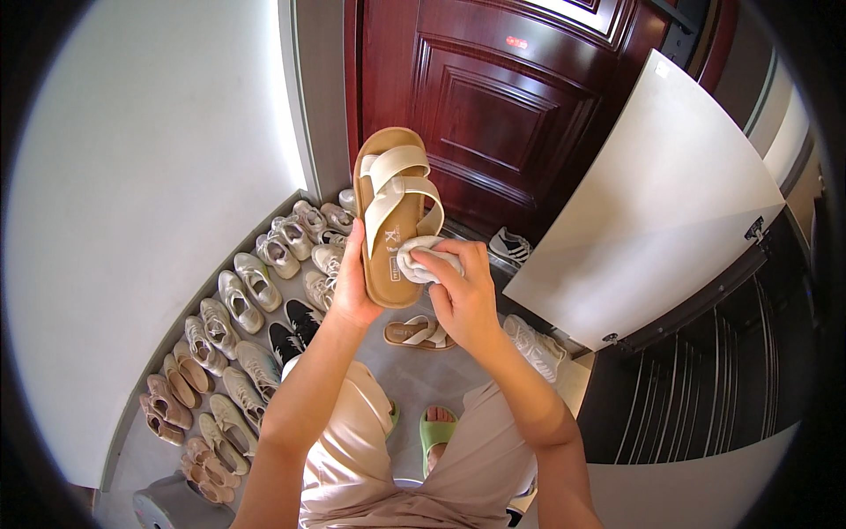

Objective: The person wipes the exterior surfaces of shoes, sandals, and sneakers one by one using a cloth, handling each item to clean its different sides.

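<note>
My left hand (355, 284) grips the heel end of a sandal (393, 205) with a tan footbed and cream crossed straps, its thumb along the left edge. The sandal is held up with its footbed facing me and its toe end pointing away. Between the fingers of my right hand (466, 284) is a bunched whitish cloth (428, 259), which lies against the footbed near the heel's right edge. Printed marks show on the insole there. A matching sandal (420, 332) rests on the grey floor below my hands.
Rows of shoes (241, 301) line the white wall at left. Ahead stands a dark red panelled door (492, 125), with a dark striped sneaker (510, 246) at its foot. An open white cabinet door (661, 198) and dark shelves (700, 377) are at right. A grey bin-like object (175, 502) sits lower left.
</note>
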`<state>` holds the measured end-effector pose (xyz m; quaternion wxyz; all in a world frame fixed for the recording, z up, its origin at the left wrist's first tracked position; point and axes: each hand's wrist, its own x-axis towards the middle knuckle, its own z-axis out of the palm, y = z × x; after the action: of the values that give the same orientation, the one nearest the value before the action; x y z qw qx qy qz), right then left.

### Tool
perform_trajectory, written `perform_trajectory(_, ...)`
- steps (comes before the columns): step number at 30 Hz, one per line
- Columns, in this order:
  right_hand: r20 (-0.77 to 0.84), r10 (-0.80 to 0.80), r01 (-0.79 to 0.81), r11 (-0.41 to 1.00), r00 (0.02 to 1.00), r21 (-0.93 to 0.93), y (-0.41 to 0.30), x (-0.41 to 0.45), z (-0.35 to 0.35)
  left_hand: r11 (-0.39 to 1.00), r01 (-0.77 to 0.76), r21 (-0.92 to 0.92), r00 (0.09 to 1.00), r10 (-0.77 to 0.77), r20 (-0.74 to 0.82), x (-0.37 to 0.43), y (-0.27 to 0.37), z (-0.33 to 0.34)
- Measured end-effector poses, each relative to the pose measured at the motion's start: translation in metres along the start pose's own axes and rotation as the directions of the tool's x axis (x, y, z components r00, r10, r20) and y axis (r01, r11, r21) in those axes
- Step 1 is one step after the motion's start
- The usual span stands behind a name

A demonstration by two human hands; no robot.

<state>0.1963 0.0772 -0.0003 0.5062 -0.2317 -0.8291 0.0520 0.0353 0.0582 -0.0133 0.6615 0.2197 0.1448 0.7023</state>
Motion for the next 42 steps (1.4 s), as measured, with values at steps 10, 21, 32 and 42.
perform_trajectory(10, 0.054, -0.087, 0.083, 0.994, 0.995, 0.068, 0.001, -0.001, 0.000, 0.967, -0.112, 0.229, 0.993, 0.119, -0.016, -0.004, -0.003, -0.003)
perform_trajectory(21, -0.060, -0.353, 0.319, 0.897, 0.934, -0.305, -0.006, -0.004, 0.015, 0.975, 0.047, 0.218, 0.999, -0.041, -0.031, -0.004, -0.018, -0.013)
perform_trajectory(32, -0.108, -0.331, 0.299, 0.925, 0.937, -0.235, 0.004, 0.002, -0.002, 0.902, -0.020, 0.431, 0.997, 0.047, -0.053, -0.011, -0.028, -0.006)
perform_trajectory(42, -0.298, 0.080, -0.127, 0.982, 0.951, -0.139, 0.060, 0.005, -0.017, 0.957, 0.006, 0.289, 0.987, 0.041, -0.157, -0.005, -0.019, -0.006)
